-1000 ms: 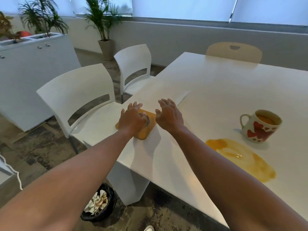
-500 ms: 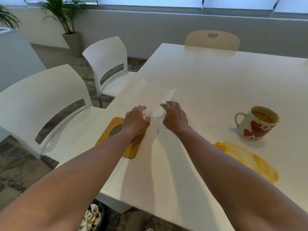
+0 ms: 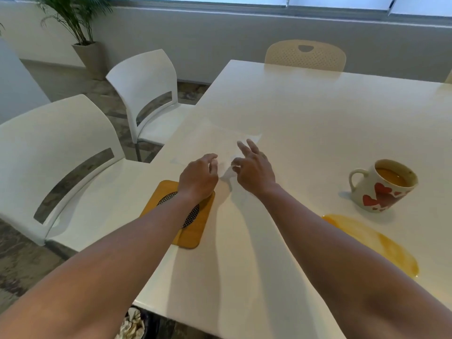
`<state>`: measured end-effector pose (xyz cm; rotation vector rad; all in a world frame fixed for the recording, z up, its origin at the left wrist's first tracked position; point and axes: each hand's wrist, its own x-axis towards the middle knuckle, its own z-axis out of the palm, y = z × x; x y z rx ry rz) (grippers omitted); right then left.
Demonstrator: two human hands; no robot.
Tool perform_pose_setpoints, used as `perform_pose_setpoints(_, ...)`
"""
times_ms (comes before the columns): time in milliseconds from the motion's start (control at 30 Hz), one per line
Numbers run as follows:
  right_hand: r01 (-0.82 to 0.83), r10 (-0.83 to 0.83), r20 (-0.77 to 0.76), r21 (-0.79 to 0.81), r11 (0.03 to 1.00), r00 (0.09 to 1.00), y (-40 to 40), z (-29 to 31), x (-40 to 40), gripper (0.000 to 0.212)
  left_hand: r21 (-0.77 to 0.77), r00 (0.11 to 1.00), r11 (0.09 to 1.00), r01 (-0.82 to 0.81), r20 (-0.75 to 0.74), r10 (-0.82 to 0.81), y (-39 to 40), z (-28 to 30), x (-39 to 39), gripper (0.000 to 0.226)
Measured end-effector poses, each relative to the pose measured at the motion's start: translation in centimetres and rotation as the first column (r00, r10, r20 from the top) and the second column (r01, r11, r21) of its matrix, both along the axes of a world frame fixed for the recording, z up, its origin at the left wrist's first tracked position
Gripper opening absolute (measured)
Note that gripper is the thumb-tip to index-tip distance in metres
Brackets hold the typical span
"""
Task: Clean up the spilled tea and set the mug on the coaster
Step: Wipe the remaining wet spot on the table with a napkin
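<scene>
A thin white paper napkin (image 3: 220, 140) lies flat on the white table (image 3: 318, 113), hard to tell from the tabletop. My left hand (image 3: 199, 177) and my right hand (image 3: 254, 170) meet at its near edge, and both pinch it. The edge between them is slightly raised. The wooden coaster (image 3: 193, 233) with a woven centre lies under my left wrist at the table's left edge. To the right stands the heart-patterned mug (image 3: 384, 189), upright with tea in it. An amber tea puddle (image 3: 371, 243) spreads on the table just in front of the mug.
Two white chairs (image 3: 56, 152) (image 3: 146, 89) stand along the table's left side, and a beige chair (image 3: 305, 55) at the far end. A bin with crumpled paper (image 3: 132, 326) sits on the floor below the near corner. A potted plant (image 3: 80, 33) stands by the wall.
Both hands have moved forward from over the coaster to the napkin's near edge and closed on it. The coaster is now uncovered except under my left wrist.
</scene>
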<state>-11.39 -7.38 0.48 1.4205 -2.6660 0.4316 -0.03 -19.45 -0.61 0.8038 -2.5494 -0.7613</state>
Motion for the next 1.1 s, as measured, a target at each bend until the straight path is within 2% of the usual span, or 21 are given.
perform_pose_setpoints(133, -0.051, 0.055, 0.036, -0.104, 0.993, 0.998, 0.1, 1.7, -0.2, 0.026, -0.004, 0.994, 0.999, 0.042, -0.096, -0.042, -0.2, 0.9, 0.1, 0.05)
perform_pose_setpoints(367, 0.012, 0.012, 0.115, -0.213, 0.977, 0.993, 2.2, 5.5, -1.0, 0.014, -0.024, 0.971, 0.994, 0.108, -0.214, -0.111, 0.9, 2.5, 0.3, 0.061)
perform_pose_setpoints(467, 0.094, -0.01, 0.262, -0.311, 0.946, 0.965, 3.4, 6.9, -1.7, 0.011, -0.032, 0.96, 0.987, 0.16, -0.226, -0.163, 1.8, 2.9, 0.1, 0.056)
perform_pose_setpoints(533, 0.164, -0.028, 0.359, -0.354, 0.921, 0.933, 4.3, 7.8, -2.1, 0.015, -0.03, 0.95, 0.981, 0.19, -0.246, -0.191, 2.5, 3.0, -0.1, 0.044)
perform_pose_setpoints(633, 0.213, -0.048, 0.419, -0.355, 0.91, 0.907, 5.9, 9.0, -2.5, 0.014, 0.107, 0.923, 0.962, 0.251, -0.326, -0.205, 3.8, 3.3, -0.6, 0.024)
perform_pose_setpoints(733, 0.266, -0.087, 0.461, -0.338, 0.903, 0.883, 7.5, 10.2, -3.0, 0.016, 0.292, 0.883, 0.904, 0.313, -0.439, -0.164, 5.3, 3.9, -1.3, 0.036)
perform_pose_setpoints(800, 0.292, -0.116, 0.489, -0.301, 0.908, 0.864, 8.8, 11.0, -3.3, 0.014, 0.371, 0.868, 0.86, 0.351, -0.474, -0.15, 6.3, 4.6, -1.8, 0.036)
perform_pose_setpoints(867, 0.304, -0.158, 0.466, -0.257, 0.917, 0.871, 10.2, 11.5, -3.5, 0.016, 0.452, 0.87, 0.797, 0.4, -0.46, -0.176, 7.1, 5.3, -2.1, 0.03)
perform_pose_setpoints(1000, 0.308, -0.261, 0.302, -0.121, 0.944, 0.917, 13.0, 11.1, -3.6, 0.016, 0.606, 0.897, 0.662, 0.442, -0.28, -0.342, 8.2, 5.0, -2.4, 0.025)
perform_pose_setpoints(1033, 0.318, -0.281, 0.288, -0.091, 0.944, 0.915, 13.6, 10.7, -3.5, 0.02, 0.615, 0.896, 0.657, 0.437, -0.231, -0.38, 8.6, 4.5, -2.4, 0.027)
perform_pose_setpoints(1100, 0.335, -0.306, 0.263, -0.074, 0.939, 0.915, 14.8, 9.8, -3.1, 0.028, 0.566, 0.899, 0.715, 0.411, -0.122, -0.42, 9.5, 3.3, -2.5, 0.03)
